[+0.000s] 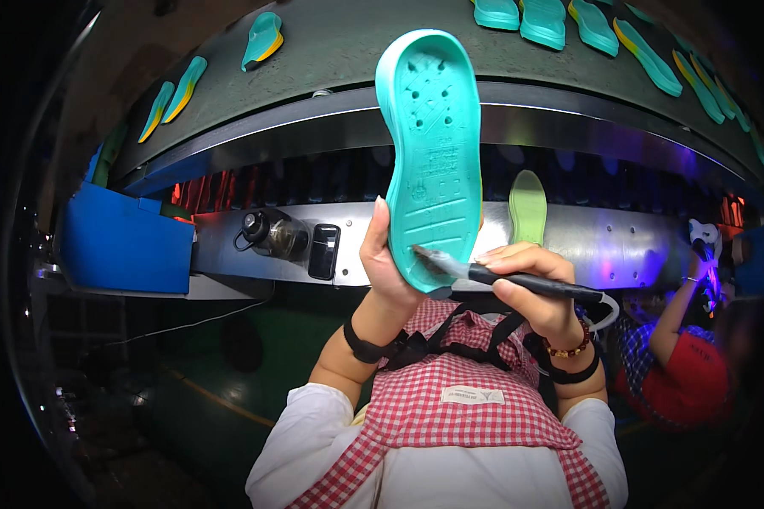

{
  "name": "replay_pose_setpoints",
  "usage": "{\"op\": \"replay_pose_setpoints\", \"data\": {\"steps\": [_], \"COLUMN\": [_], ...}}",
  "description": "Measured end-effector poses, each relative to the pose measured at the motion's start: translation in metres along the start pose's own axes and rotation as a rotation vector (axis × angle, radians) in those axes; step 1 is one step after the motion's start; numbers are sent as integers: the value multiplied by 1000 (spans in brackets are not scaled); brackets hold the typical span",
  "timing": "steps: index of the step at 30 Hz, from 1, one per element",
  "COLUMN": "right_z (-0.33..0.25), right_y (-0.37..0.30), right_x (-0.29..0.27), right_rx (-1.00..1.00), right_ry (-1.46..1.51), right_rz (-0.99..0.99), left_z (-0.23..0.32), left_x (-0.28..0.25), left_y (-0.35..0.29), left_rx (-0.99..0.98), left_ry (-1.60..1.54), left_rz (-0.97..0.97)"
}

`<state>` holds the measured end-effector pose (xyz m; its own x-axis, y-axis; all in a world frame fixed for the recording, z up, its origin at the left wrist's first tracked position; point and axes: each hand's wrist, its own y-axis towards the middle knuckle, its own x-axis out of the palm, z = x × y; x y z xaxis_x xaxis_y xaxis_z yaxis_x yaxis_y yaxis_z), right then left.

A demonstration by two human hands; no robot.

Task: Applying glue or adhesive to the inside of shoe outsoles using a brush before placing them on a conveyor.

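My left hand [389, 263] grips a turquoise shoe sole [433, 161] near its heel end and holds it up lengthwise, toe end away from me. The sole's face shows several small holes toward the toe and raised cross lines toward the heel. In my right hand [539, 284] is a brush [518, 278] with a dark handle, held like a pen. Its pale bristles touch the sole's surface at the heel. Fingers of my left hand behind the sole are hidden.
Beyond the metal rail, several turquoise and yellow soles [543, 21] lie on a dark belt [339, 59]. A light green sole [528, 208], a dark bottle [272, 233] and a phone [323, 251] rest on the metal ledge [586, 246]. A blue box [127, 242] stands left; another person [692, 365] is at right.
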<state>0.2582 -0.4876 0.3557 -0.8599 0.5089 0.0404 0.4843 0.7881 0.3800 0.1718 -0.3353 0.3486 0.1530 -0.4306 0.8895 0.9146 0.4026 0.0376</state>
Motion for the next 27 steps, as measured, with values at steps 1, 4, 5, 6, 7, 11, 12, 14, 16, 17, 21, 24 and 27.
{"op": "replay_pose_setpoints", "data": {"steps": [1, 4, 5, 6, 7, 11, 12, 14, 16, 17, 21, 24, 27], "right_z": [-5, -14, -17, -20, -13, -19, -19, -21, -22, -25, -28, -15, -44], "right_y": [1, 8, 7, 6, 12, 14, 13, 13, 4, 1, 3, 8, 12], "right_x": [2, 1, -3, -7, -12, -15, -16, -13, -7, -5, -20, -24, -30], "right_rx": [16, -61, 35, 132, -57, -88, -62, -82, -90, -104, -145, -82, -3], "right_ry": [12, 0, 48, 97, -173, -163, -134, -208, -163, -145, -193, -247, -474], "right_rz": [-36, -211, -108, -4, -30, -251, -209, -235, -331, -427, -349, -575, -801], "left_z": [0, 3, 4, 4, 5, 8, 9, 11, 15, 16, 23, 21, 24], "left_x": [-1, -13, -11, -9, -8, -8, -6, -7, -14, -10, -15, -8, -10], "left_y": [1, 5, 4, 3, 2, 1, 0, 1, 4, 4, 3, 7, 2], "left_rx": [5, 18, 18, 18, 12, -3, -9, -16, -129, -198, -391, -550, -658], "left_ry": [9, 66, 94, 121, 106, 62, 68, 76, 75, -124, 87, 210, 333], "left_rz": [16, -132, -60, 11, 7, 2, -2, -6, -66, -125, -43, -102, -74]}}
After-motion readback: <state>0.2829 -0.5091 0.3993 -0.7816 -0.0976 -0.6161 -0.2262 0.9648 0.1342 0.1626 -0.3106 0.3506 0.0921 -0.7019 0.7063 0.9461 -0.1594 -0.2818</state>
